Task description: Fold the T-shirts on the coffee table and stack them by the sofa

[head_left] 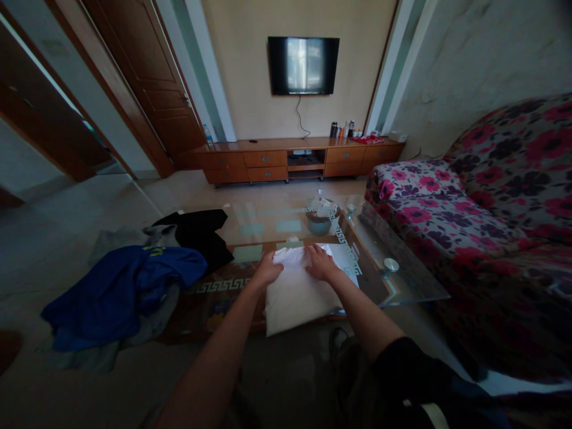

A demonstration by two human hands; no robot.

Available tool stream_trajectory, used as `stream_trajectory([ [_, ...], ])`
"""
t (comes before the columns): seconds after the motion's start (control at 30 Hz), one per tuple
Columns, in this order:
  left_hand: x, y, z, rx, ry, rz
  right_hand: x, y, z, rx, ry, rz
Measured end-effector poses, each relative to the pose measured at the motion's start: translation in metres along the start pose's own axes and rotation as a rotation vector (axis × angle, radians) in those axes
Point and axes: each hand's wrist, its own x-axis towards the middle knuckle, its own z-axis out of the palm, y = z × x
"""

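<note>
Left of both hands, the heaped blue garment (111, 292) could slide. The left hand (268, 270) pinches the folded white cloth (299, 301) beneath both; the right hand (320, 263), set apart, rests spread on it. Uneven pressure could skew folds across the slick glass coffee table (409, 293).

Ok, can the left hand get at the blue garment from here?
Likely yes: the blue garment lies uncovered, left of the left hand, but that hand would first have to leave the white cloth.
</note>
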Motion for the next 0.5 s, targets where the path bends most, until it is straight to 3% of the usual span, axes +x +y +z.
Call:
stream_trajectory([
  [0.23,-0.034,0.032,0.000,0.054,-0.058,0.452,-0.013,-0.022,-0.045,0.130,0.105,-0.280],
  [0.5,-0.054,0.061,-0.009,-0.210,-0.071,0.503,-0.036,-0.034,-0.071,0.355,0.037,-0.415],
])
